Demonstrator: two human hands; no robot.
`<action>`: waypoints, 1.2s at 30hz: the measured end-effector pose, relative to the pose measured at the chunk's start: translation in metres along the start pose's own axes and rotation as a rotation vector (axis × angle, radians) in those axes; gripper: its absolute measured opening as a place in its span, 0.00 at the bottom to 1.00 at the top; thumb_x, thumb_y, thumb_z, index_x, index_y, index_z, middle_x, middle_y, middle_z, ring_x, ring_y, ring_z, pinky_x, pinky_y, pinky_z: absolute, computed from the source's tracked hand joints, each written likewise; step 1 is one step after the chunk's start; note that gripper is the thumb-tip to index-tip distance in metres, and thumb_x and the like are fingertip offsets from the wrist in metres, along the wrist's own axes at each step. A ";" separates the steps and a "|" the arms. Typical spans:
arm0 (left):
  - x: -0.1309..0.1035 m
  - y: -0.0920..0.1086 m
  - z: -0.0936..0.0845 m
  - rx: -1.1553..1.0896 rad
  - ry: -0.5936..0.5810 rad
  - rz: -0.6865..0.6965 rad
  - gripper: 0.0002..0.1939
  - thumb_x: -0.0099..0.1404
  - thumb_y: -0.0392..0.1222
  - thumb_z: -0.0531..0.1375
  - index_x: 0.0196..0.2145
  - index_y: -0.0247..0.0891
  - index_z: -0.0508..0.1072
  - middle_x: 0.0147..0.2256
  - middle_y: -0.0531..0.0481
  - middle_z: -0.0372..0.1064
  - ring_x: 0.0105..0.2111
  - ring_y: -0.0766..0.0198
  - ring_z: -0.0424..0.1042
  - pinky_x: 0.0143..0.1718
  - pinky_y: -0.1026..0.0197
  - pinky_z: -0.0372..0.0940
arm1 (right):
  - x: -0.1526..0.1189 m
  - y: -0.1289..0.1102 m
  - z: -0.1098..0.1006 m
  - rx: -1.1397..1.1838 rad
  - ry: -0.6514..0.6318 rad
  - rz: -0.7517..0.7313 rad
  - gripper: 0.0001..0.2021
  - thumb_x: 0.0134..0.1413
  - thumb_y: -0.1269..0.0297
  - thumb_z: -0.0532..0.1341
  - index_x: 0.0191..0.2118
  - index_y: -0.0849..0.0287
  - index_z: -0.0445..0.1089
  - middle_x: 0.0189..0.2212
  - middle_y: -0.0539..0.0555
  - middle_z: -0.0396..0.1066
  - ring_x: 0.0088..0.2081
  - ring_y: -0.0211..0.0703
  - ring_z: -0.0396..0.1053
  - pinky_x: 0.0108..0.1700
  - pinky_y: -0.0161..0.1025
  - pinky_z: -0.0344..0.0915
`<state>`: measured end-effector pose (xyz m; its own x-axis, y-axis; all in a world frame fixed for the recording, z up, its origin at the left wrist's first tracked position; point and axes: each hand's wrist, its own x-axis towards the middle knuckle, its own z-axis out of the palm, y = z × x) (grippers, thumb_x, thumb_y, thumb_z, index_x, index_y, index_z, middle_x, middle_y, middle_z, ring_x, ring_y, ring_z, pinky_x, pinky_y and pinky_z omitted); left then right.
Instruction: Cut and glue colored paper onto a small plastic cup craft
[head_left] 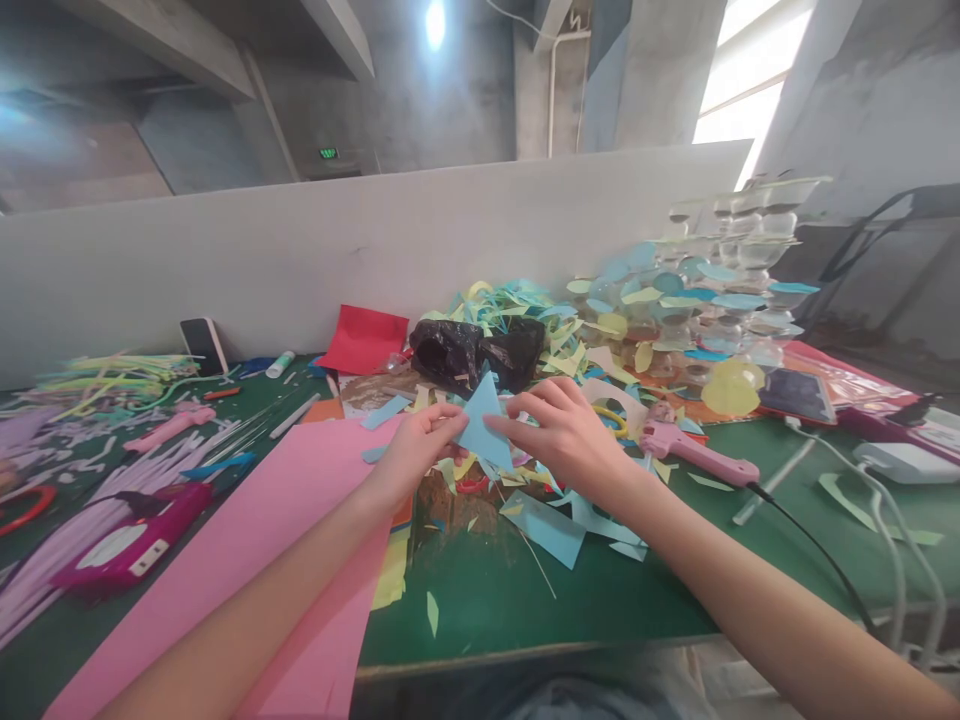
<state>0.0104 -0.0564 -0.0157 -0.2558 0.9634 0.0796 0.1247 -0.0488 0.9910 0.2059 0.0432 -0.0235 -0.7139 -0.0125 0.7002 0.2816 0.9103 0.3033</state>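
Observation:
A light blue piece of paper (486, 425), roughly triangular with its point up, is held above the middle of the table. My left hand (427, 440) pinches its left edge between thumb and fingers. On the other side, my right hand (559, 430) has its thumb and fingers closed on the right edge. Below lie blue paper offcuts (551, 528) and other small scraps. A large pink sheet (300, 520) lies beneath my left forearm. Near my right hand rests a pink glue gun (697, 453) with a black cord.
A black plastic bag (480, 350) and a heap of paper scraps stand behind my hands. Clear containers (757, 260) are stacked at the right. A magenta device (135, 540), purple strips (176, 465) and a phone (203, 345) lie left. White cables (892, 520) hang over the table's right edge.

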 end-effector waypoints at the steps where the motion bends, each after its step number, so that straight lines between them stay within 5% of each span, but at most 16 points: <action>1: 0.000 0.000 0.000 0.023 0.004 -0.010 0.18 0.59 0.53 0.64 0.38 0.35 0.72 0.34 0.48 0.73 0.27 0.66 0.69 0.29 0.63 0.65 | 0.000 0.000 -0.001 0.000 -0.006 -0.008 0.15 0.63 0.73 0.55 0.51 0.51 0.70 0.43 0.56 0.72 0.40 0.46 0.61 0.45 0.45 0.56; 7: 0.001 -0.002 -0.003 0.042 0.006 0.016 0.18 0.59 0.54 0.64 0.38 0.35 0.72 0.34 0.48 0.74 0.27 0.66 0.70 0.31 0.62 0.66 | 0.003 -0.003 -0.004 0.097 -0.038 -0.007 0.11 0.64 0.69 0.56 0.47 0.51 0.73 0.41 0.55 0.71 0.39 0.46 0.61 0.44 0.45 0.58; 13: 0.000 -0.003 -0.001 0.163 -0.014 0.112 0.17 0.63 0.55 0.60 0.38 0.38 0.69 0.26 0.53 0.69 0.26 0.65 0.69 0.33 0.61 0.64 | 0.009 -0.007 -0.002 0.465 -0.055 0.365 0.14 0.68 0.62 0.52 0.36 0.55 0.73 0.45 0.58 0.70 0.45 0.47 0.64 0.45 0.44 0.64; 18: -0.009 0.003 0.007 0.261 -0.083 0.191 0.14 0.67 0.54 0.56 0.37 0.39 0.68 0.25 0.55 0.66 0.26 0.66 0.66 0.31 0.62 0.60 | 0.016 -0.010 -0.006 0.789 -0.109 0.641 0.17 0.66 0.57 0.51 0.25 0.56 0.61 0.25 0.49 0.64 0.30 0.40 0.63 0.33 0.37 0.60; 22: -0.013 0.004 0.011 0.275 -0.118 0.177 0.13 0.68 0.54 0.55 0.37 0.41 0.66 0.25 0.55 0.67 0.27 0.64 0.68 0.31 0.62 0.61 | 0.020 -0.013 -0.009 0.857 -0.106 0.780 0.17 0.65 0.57 0.50 0.25 0.55 0.55 0.21 0.45 0.55 0.23 0.36 0.53 0.26 0.35 0.51; 27: -0.016 0.006 0.015 0.243 -0.132 0.177 0.18 0.69 0.59 0.49 0.38 0.41 0.63 0.24 0.53 0.69 0.26 0.63 0.68 0.32 0.60 0.62 | 0.020 -0.013 -0.010 0.793 -0.063 0.751 0.15 0.66 0.58 0.50 0.27 0.55 0.56 0.23 0.46 0.59 0.25 0.37 0.56 0.29 0.36 0.54; 32: -0.016 0.009 0.017 0.269 -0.133 0.156 0.17 0.66 0.57 0.55 0.39 0.40 0.62 0.23 0.55 0.68 0.25 0.64 0.65 0.29 0.61 0.59 | 0.021 -0.014 -0.011 0.730 -0.013 0.634 0.13 0.65 0.58 0.52 0.28 0.55 0.60 0.27 0.48 0.66 0.32 0.39 0.63 0.37 0.38 0.58; 36: -0.018 0.009 0.018 0.290 -0.129 0.173 0.14 0.66 0.54 0.56 0.38 0.41 0.61 0.23 0.56 0.65 0.25 0.66 0.64 0.28 0.62 0.58 | 0.021 -0.016 -0.013 0.814 0.002 0.693 0.09 0.63 0.56 0.55 0.41 0.55 0.65 0.32 0.49 0.69 0.33 0.40 0.65 0.36 0.37 0.60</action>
<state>0.0330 -0.0691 -0.0102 -0.0865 0.9737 0.2107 0.4271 -0.1549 0.8909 0.1948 0.0229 -0.0057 -0.5609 0.6138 0.5555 0.1121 0.7211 -0.6837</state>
